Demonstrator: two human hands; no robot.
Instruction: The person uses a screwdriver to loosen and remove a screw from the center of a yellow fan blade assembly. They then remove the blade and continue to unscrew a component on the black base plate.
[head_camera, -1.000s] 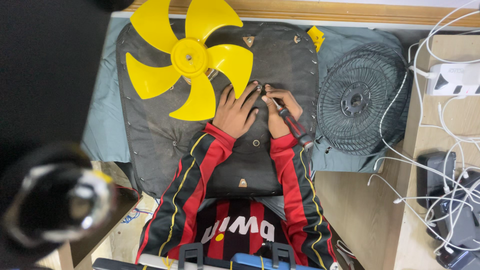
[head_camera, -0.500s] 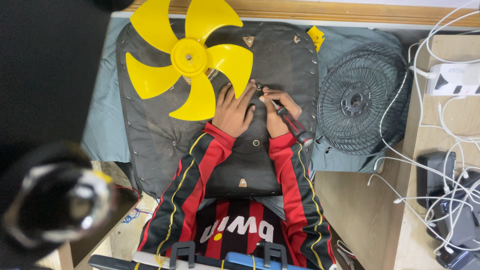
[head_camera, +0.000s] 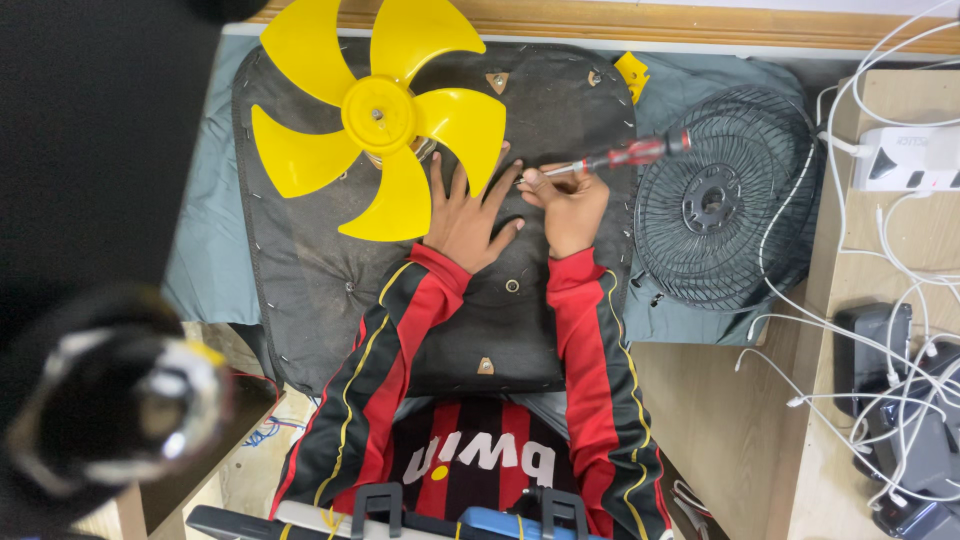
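Yellow glossy plastic five-bladed fan propeller (head_camera: 378, 112) rests on a dusty dark fabric-covered panel (head_camera: 560, 110), where the left hand (head_camera: 463, 215) lies flat with fingers spread, beside the right hand (head_camera: 570, 205) gripping a red-handled metal screwdriver (head_camera: 610, 160), near a round black wire fan grille (head_camera: 722, 200).

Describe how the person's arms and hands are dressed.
Both arms wear long sleeves of a sports jersey, red with broad black stripes and thin yellow piping: the left sleeve, the right sleeve. The cuffs are red. The left hand and right hand are bare, with no gloves.
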